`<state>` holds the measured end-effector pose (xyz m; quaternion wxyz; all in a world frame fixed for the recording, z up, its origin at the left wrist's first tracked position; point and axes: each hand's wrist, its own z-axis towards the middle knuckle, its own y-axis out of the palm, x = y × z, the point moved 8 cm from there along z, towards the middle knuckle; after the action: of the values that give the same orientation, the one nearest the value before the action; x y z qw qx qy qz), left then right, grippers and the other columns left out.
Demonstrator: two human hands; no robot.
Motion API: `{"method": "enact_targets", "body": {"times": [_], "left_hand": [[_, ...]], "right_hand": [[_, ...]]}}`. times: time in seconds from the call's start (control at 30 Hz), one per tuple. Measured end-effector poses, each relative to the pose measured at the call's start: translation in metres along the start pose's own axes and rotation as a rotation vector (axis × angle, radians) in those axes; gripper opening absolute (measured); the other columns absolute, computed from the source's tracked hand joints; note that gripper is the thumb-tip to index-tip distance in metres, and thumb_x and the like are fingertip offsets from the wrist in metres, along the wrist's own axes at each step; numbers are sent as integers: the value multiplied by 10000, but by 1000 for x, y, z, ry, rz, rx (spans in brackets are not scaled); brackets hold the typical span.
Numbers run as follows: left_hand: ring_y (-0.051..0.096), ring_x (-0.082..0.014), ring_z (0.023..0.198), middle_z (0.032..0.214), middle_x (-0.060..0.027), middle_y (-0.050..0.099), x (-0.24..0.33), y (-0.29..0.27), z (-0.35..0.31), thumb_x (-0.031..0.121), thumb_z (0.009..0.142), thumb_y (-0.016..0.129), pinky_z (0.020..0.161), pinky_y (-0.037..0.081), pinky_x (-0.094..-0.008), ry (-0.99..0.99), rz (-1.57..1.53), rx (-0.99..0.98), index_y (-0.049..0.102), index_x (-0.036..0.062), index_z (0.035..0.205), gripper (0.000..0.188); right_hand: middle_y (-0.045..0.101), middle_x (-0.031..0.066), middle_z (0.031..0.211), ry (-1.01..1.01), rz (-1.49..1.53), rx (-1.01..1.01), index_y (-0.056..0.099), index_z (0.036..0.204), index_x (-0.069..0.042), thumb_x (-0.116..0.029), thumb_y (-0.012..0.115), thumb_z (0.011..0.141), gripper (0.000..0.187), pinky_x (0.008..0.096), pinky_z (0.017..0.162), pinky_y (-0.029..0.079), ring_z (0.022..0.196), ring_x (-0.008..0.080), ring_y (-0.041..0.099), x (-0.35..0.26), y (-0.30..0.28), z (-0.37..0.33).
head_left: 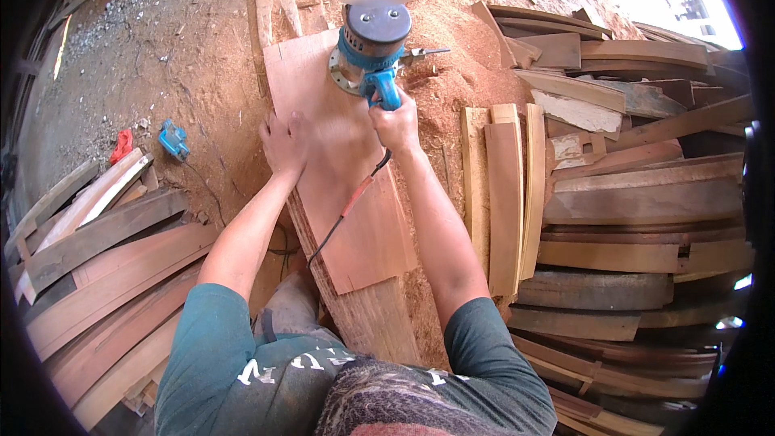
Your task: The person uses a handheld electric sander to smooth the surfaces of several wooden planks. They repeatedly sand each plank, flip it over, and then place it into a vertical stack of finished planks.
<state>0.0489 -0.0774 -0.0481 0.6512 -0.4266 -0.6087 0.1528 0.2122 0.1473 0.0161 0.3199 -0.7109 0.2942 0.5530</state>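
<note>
Patterned cloth (383, 404) hangs before the worker (299, 379), whose right hand (394, 123) clasps a blue router (371, 50) over the far end of a board (327, 178) running lengthwise away, the left hand (286, 144) spread open nearer its left edge.

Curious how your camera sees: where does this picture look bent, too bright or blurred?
Head view: the stacked boards at right look bowed near the black rim, probably partly from the wide lens; head view, upper right: glare washes out the background; head view, top centre: a smooth blurred oval sits just above the router.
</note>
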Motion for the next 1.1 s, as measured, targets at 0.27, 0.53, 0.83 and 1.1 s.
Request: {"method": "enact_targets", "body": {"times": [0.27, 0.53, 0.83, 1.1], "left_hand": [[378, -551, 1405, 1524, -387, 353, -5, 6, 0, 498, 1055, 480, 1162, 335, -577, 38, 21, 20, 377, -41, 1534, 729], [387, -558, 1399, 1525, -397, 343, 1, 3, -1, 502, 1051, 487, 1166, 333, -582, 22, 36, 22, 368, -30, 1543, 734], [420, -549, 1368, 1473, -389, 412, 4, 0, -2, 471, 1046, 512, 1146, 361, -570, 26, 30, 73, 417, -15, 1520, 685], [429, -522, 1359, 1433, -375, 466, 4, 1, 0, 423, 1044, 528, 1143, 360, -560, 100, 41, 60, 437, -48, 1492, 656]], "right_hand": [[663, 50, 757, 3, -53, -2, 672, 939, -5, -78, 653, 785, 172, 324, 663, 505, 686, 119, 594, -9, 7, 29], [634, 18, 707, -61, -29, -5, 657, 928, -36, -68, 679, 788, 145, 297, 574, 487, 603, 103, 588, -16, 15, 51], [632, 14, 702, -116, -77, 19, 657, 921, -36, -71, 695, 787, 144, 285, 547, 479, 584, 92, 580, -23, 26, 80], [729, 144, 813, -78, -111, 4, 710, 999, -11, -144, 691, 823, 221, 376, 758, 542, 775, 220, 692, -23, 37, 111]]}}
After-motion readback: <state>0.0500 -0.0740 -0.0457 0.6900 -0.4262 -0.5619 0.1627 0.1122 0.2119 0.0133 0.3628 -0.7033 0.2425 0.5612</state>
